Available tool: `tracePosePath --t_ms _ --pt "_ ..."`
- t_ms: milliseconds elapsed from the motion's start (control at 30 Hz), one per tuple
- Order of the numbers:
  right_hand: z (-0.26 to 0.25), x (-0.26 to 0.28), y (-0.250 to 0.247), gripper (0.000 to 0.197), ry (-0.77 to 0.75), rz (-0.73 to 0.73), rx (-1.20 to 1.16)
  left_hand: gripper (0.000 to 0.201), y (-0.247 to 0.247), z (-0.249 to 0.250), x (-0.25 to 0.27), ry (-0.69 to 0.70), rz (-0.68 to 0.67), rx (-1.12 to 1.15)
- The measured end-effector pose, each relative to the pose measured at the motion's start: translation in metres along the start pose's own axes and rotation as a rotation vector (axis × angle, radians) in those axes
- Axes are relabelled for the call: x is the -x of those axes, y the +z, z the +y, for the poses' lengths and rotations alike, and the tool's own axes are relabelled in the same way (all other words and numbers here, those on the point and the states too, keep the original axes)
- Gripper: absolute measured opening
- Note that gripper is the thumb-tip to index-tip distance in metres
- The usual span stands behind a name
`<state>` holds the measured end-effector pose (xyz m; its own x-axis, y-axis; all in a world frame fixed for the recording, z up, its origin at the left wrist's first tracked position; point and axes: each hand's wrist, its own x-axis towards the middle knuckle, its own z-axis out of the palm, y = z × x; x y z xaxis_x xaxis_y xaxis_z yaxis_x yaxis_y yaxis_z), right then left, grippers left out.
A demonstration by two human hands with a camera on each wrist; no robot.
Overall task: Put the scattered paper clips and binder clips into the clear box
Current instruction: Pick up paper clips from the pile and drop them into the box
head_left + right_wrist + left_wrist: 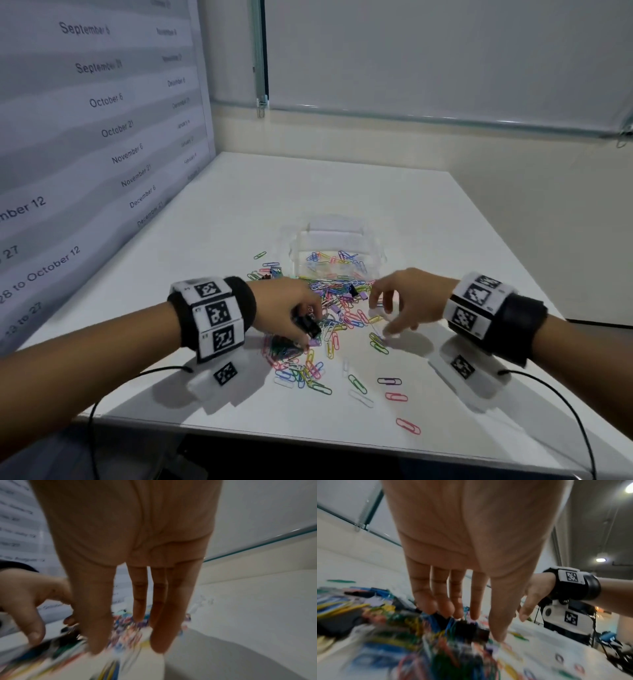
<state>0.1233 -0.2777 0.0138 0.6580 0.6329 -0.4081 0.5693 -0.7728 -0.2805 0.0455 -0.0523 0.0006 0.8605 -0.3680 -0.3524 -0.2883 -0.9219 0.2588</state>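
Coloured paper clips (337,303) lie heaped on the white table (239,212) in front of the clear box (334,235), which holds several clips. My left hand (308,329) reaches into the heap, fingers and thumb pinching a black binder clip (307,324). In the blurred left wrist view the left hand (479,626) points down at the black binder clip (471,628). My right hand (380,318) hovers over the right side of the heap with its fingers hanging straight down. In the right wrist view the right hand (123,642) holds nothing that I can make out. Another black binder clip (353,291) sits in the heap.
A second clump of clips (291,358) lies under my left hand. Loose clips (407,426) trail toward the table's front edge. A printed date board (102,137) walls the left side. A glass partition (411,68) stands behind.
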Motion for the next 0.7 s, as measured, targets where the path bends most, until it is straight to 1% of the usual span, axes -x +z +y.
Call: tracePosePath --t_ms 33,100,167,233,267,367,400,467,533,633,700 --pt "0.000 0.005 0.006 0.049 0.005 -0.039 0.052 0.045 0.006 0.001 0.002 0.006 -0.003 -0.028" --pt "-0.001 0.009 0.015 0.068 -0.014 -0.050 0.141 0.045 0.014 0.003 0.002 0.002 0.018 -0.045" --pt "-0.003 0.008 0.023 0.075 -0.043 -0.013 0.169 0.039 0.017 0.004 0.001 0.002 0.050 -0.038" --pt "-0.006 0.005 0.028 0.073 -0.060 0.024 0.133 0.033 0.018 0.008 -0.001 -0.002 0.067 -0.027" --pt "-0.008 0.002 0.030 0.069 -0.071 0.036 0.110 0.031 0.017 0.009 -0.002 -0.006 0.070 -0.027" --pt "-0.015 -0.002 0.029 0.047 -0.122 0.060 0.090 0.030 0.015 0.012 -0.004 -0.016 0.097 -0.032" --pt "-0.017 -0.001 0.028 0.043 -0.142 0.066 0.087 0.030 0.013 0.012 -0.003 -0.023 0.118 -0.030" --pt "-0.018 0.003 0.026 0.040 -0.166 0.068 0.033 0.028 0.007 0.007 0.001 -0.037 0.174 -0.012" --pt "-0.016 0.013 0.026 0.043 -0.181 0.037 -0.013 0.025 0.000 0.000 0.007 -0.053 0.235 0.005" --pt "-0.012 0.029 0.031 0.049 -0.214 -0.080 0.095 0.022 -0.009 -0.014 0.018 -0.116 0.289 0.012" --pt "-0.010 0.035 0.038 0.048 -0.220 -0.163 0.153 0.024 -0.010 -0.026 0.023 -0.171 0.283 -0.002"
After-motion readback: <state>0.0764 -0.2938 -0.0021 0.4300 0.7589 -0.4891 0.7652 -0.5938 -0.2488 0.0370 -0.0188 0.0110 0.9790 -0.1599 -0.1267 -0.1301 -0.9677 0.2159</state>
